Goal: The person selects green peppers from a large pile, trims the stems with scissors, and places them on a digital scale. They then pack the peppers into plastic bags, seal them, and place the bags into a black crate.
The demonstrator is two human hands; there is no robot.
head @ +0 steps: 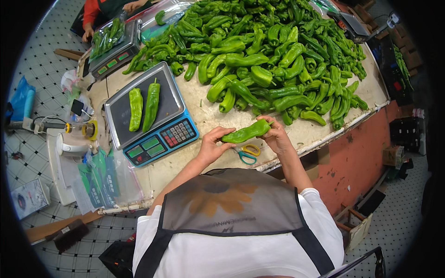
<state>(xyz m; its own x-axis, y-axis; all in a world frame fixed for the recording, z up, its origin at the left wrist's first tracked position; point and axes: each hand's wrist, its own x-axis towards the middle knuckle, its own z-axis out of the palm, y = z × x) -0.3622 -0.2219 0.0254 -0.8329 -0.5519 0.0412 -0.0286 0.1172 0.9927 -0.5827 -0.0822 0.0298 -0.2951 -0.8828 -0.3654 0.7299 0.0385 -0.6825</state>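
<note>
One long green pepper (246,132) is held level between my two hands. My left hand (212,144) grips its tip, and my right hand (277,135) has the stem end between thumb and fingers. Just below it on the table lie scissors (248,154) with yellow and teal handles. To the left stands a blue digital scale (160,142) with a metal-rimmed tray; two green peppers, a lighter one (136,109) and a darker one (152,105), lie side by side on it. A large heap of green peppers (267,66) covers the table's far part.
A second scale (114,52) holds a bag of peppers (107,38) at the upper left, beside a co-worker's hand (87,34). Printed plastic bags (100,177) lie at the table's left edge, near a white device (73,144). Another scale (351,26) stands at the upper right.
</note>
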